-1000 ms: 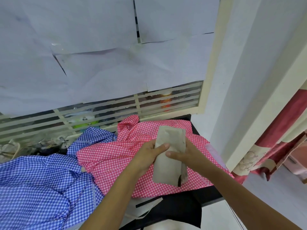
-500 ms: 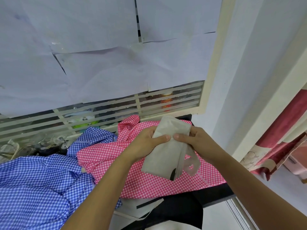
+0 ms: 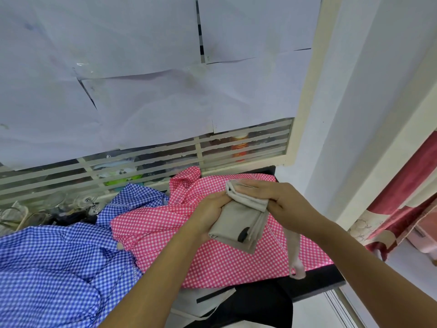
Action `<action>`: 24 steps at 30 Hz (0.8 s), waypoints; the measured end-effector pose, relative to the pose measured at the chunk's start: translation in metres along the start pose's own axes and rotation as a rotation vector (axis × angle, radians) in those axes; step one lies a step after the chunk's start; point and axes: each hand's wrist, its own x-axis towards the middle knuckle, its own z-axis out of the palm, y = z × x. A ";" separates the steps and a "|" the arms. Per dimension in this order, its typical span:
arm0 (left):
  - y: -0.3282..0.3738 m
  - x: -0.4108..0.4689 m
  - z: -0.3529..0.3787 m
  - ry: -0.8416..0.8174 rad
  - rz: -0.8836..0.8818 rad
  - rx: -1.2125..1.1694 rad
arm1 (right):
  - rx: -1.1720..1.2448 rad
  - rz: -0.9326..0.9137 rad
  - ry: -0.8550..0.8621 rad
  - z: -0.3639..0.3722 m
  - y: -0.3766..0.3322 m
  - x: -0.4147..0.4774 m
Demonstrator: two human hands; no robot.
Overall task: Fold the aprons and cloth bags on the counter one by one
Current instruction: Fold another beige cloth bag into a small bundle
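A grey cloth bag [image 3: 238, 221], folded into a narrow bundle, is held above the pink checked apron [image 3: 212, 256]. My left hand [image 3: 208, 211] grips the bundle from the left, fingers curled under it. My right hand [image 3: 272, 197] grips its upper end, thumb and fingers wrapped over the folded top. One grey strap [image 3: 294, 254] hangs down loose over the pink apron. A blue checked apron [image 3: 59, 268] lies crumpled at the left.
The black counter [image 3: 324, 280] ends close at the right, beside a white wall and a red curtain [image 3: 402, 197]. Black and white cloth [image 3: 248, 306] hangs over the front edge. Glassware [image 3: 71, 202] stands behind the blue apron under the barred, paper-covered window [image 3: 165, 157].
The grey bag was folded over at its top and turned toward flat, now lower and shorter. A strap has dropped loose to the right. Both hands shifted slightly right.
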 end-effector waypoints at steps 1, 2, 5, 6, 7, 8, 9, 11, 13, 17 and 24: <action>-0.003 0.000 0.003 0.023 -0.013 -0.017 | -0.190 -0.077 0.004 0.001 0.003 0.001; -0.006 0.001 0.005 0.051 -0.028 -0.037 | -0.349 -0.151 0.011 0.003 0.007 0.002; -0.011 0.004 0.007 0.082 -0.085 -0.157 | -0.447 -0.223 -0.017 0.004 0.011 0.005; -0.011 0.004 0.007 0.066 -0.105 -0.213 | -0.401 -0.218 -0.035 0.001 0.010 0.006; -0.012 0.005 0.006 0.036 -0.124 -0.264 | -0.366 -0.224 -0.053 -0.001 0.008 0.006; -0.011 0.005 0.004 0.005 -0.130 -0.314 | -0.355 -0.239 -0.072 -0.004 0.008 0.006; -0.010 0.005 0.003 -0.026 -0.134 -0.346 | -0.365 -0.262 -0.103 -0.006 0.008 0.006; -0.007 0.003 0.001 -0.089 -0.139 -0.367 | -0.503 -0.337 -0.153 -0.006 0.009 0.006; -0.004 0.001 0.001 -0.160 -0.126 -0.337 | -0.672 -0.418 -0.152 -0.002 0.010 0.005; -0.004 -0.001 -0.001 -0.191 -0.078 -0.260 | -0.673 -0.494 -0.048 0.000 0.015 0.002; -0.007 -0.002 -0.013 -0.309 -0.033 -0.114 | -0.075 -0.072 -0.258 -0.009 0.004 -0.005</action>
